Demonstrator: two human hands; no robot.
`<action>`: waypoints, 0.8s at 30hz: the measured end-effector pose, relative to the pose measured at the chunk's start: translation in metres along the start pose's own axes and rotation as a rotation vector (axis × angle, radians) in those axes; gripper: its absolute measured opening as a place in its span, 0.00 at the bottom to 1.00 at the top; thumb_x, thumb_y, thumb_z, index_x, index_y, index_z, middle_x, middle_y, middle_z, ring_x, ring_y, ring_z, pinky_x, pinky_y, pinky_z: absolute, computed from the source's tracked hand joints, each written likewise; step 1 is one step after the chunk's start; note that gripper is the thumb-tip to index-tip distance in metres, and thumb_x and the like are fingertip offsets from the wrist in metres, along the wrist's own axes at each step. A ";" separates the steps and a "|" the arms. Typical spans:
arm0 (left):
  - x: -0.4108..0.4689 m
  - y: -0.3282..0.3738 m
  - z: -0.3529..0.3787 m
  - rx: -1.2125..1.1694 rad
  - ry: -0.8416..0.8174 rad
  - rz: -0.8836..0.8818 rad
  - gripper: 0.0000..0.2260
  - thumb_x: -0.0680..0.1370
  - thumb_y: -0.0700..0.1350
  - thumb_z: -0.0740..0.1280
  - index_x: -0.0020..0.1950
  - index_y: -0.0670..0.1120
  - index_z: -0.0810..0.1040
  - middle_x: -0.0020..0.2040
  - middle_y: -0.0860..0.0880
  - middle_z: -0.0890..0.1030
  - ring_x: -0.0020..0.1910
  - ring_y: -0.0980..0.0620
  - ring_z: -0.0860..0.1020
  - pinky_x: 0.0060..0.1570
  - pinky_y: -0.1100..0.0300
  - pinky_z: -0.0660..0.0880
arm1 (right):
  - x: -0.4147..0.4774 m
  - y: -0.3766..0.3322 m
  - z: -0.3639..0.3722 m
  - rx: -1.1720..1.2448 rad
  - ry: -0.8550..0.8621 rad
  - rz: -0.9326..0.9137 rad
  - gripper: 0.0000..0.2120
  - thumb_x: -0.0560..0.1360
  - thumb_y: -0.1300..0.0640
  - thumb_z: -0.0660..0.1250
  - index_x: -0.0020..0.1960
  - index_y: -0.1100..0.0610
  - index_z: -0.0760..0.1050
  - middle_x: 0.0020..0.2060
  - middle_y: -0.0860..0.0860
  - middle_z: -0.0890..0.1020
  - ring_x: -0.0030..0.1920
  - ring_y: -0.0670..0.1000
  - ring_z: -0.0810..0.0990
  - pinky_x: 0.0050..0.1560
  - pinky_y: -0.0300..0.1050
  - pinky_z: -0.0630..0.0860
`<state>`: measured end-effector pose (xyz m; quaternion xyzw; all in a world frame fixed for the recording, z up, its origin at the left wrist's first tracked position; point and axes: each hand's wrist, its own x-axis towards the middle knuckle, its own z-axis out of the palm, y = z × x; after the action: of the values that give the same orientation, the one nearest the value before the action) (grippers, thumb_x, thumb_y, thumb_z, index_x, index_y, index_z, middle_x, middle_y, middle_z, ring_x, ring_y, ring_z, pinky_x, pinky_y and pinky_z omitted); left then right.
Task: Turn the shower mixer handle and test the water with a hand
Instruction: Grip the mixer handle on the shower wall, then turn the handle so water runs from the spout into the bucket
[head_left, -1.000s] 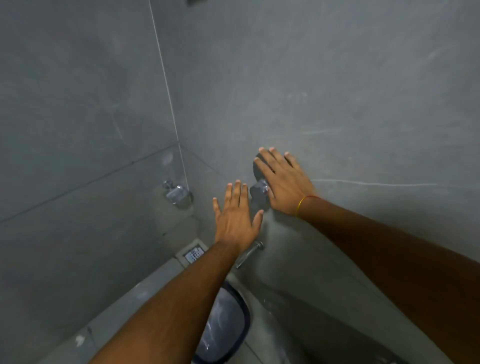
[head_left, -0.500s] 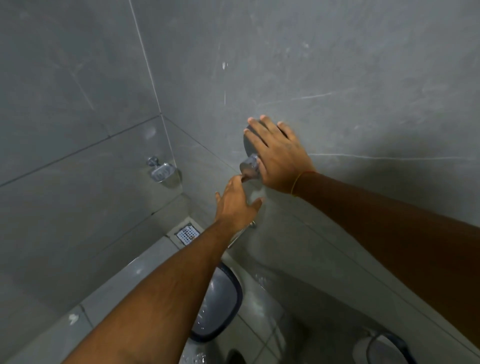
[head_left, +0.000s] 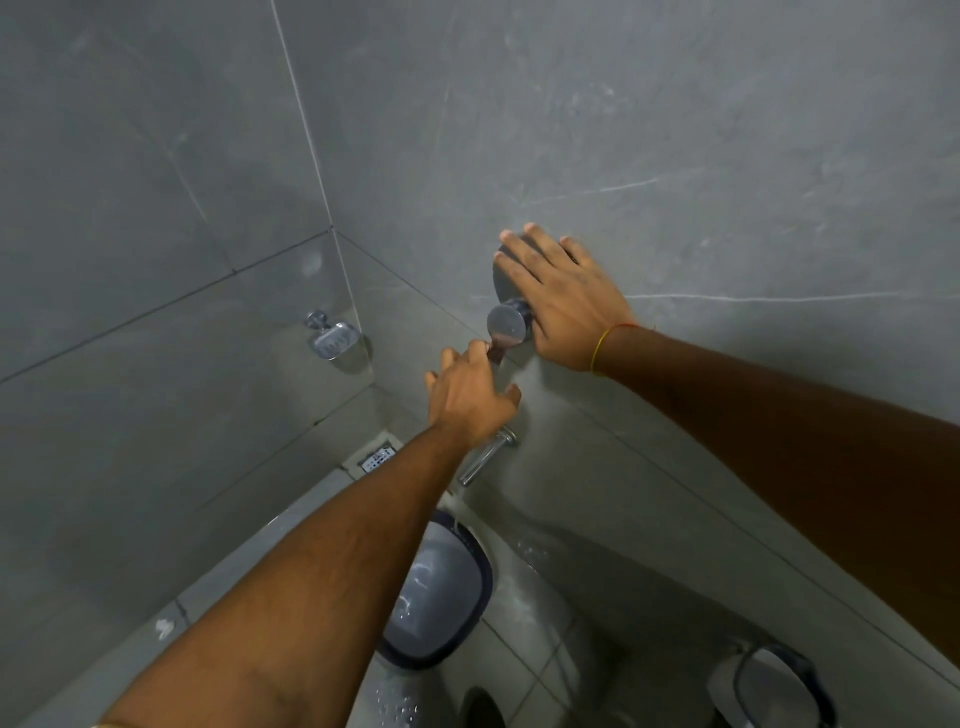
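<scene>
Head: no legible writing, mixer handle (head_left: 506, 323)

Grey wall tiles (head_left: 675, 130) with thin white veins and pale grout lines. Shiny chrome mixer handle (head_left: 506, 323), reddish reflection on its lower edge. Chrome soap dish (head_left: 335, 340) and chrome spout (head_left: 485, 457). Yellow and red thread (head_left: 605, 345) on right wrist. Dark blue rim on grey bucket (head_left: 441, 587). Light grey floor (head_left: 524, 639), wet drops. White drain grate (head_left: 378, 458).
</scene>
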<state>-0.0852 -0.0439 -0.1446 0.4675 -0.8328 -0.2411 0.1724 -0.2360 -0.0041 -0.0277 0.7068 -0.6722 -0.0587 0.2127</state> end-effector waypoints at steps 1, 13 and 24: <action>-0.002 -0.002 0.000 0.000 0.007 0.012 0.23 0.74 0.58 0.70 0.63 0.51 0.69 0.57 0.50 0.79 0.62 0.46 0.71 0.58 0.43 0.66 | 0.000 0.000 0.000 -0.001 -0.006 0.000 0.34 0.75 0.50 0.59 0.79 0.58 0.61 0.81 0.57 0.61 0.80 0.61 0.57 0.77 0.61 0.60; -0.018 -0.023 -0.021 0.107 0.058 0.077 0.41 0.77 0.64 0.63 0.83 0.51 0.48 0.86 0.49 0.51 0.84 0.46 0.47 0.75 0.28 0.49 | -0.001 -0.005 -0.008 0.019 -0.071 0.031 0.37 0.75 0.47 0.52 0.81 0.60 0.58 0.81 0.57 0.59 0.81 0.59 0.56 0.77 0.60 0.59; -0.017 -0.024 -0.039 0.201 0.142 0.152 0.41 0.79 0.66 0.57 0.84 0.47 0.46 0.86 0.47 0.46 0.84 0.47 0.43 0.77 0.29 0.47 | -0.008 -0.017 -0.019 0.175 -0.066 0.197 0.38 0.75 0.51 0.57 0.82 0.61 0.53 0.82 0.56 0.55 0.82 0.58 0.53 0.79 0.58 0.58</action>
<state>-0.0397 -0.0497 -0.1273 0.4341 -0.8714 -0.1093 0.2009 -0.2139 0.0077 -0.0183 0.6510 -0.7474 -0.0017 0.1326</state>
